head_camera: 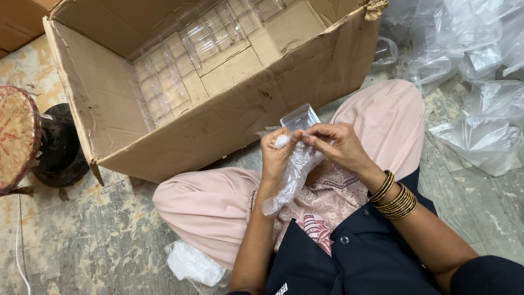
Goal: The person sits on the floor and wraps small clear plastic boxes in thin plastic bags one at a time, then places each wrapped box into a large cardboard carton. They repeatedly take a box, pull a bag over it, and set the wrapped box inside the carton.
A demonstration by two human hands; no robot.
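A: Start with the biggest thing: what is the cardboard box [218, 117] doing tipped like that?

B: It lies on its side on the floor [82, 240], mouth facing up toward the camera, so the rows of clear plastic trays [180, 71] stacked against its inner wall can be reached by someone sitting just in front of it

A: And the heap off to the right of the box?

B: Loose clear plastic bags [480, 131], crumpled on the floor, near the person's knee. Left of the box stands a round stool [22, 142] with a patterned top

A: Now the hands

B: Both are raised over the lap, just in front of the box's near wall. The left hand [277, 155] has its grip closed on the gathered mouth of a thin clear bag [292, 175], which hangs down toward the lap. The right hand [338, 145] pinches the same bag's edge with its fingertips, grip closed, seemingly to spread the film apart

A: The smallest piece?

B: A small clear plastic container [299, 117], sticking up behind the fingers, touching them, between the hands and the box
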